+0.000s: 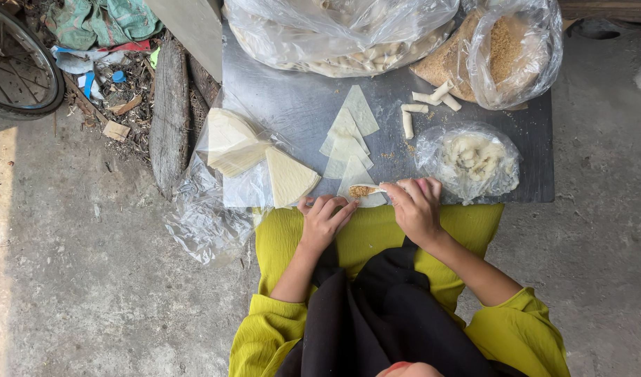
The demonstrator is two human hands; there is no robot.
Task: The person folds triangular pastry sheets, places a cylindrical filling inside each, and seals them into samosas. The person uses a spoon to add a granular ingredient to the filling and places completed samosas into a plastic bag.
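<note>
A pale triangular dough sheet [355,174] lies at the near edge of the metal table [292,105]. My right hand [416,206] holds a white spoon [366,190] with brown crumbly filling over that sheet. My left hand [322,220] rests with its fingers on the sheet's near corner, holding it down. Three more triangular sheets [348,129] lie just beyond it in a loose row. A stack of triangular sheets [254,157] sits on clear plastic at the table's left edge.
Three rolled dough sticks [425,103] lie at the back right. A plastic bag of brown filling [498,52], a large bag of finished rolls [341,35] and a small bag of white paste [470,160] stand around. A bicycle wheel [17,70] and rubbish lie left.
</note>
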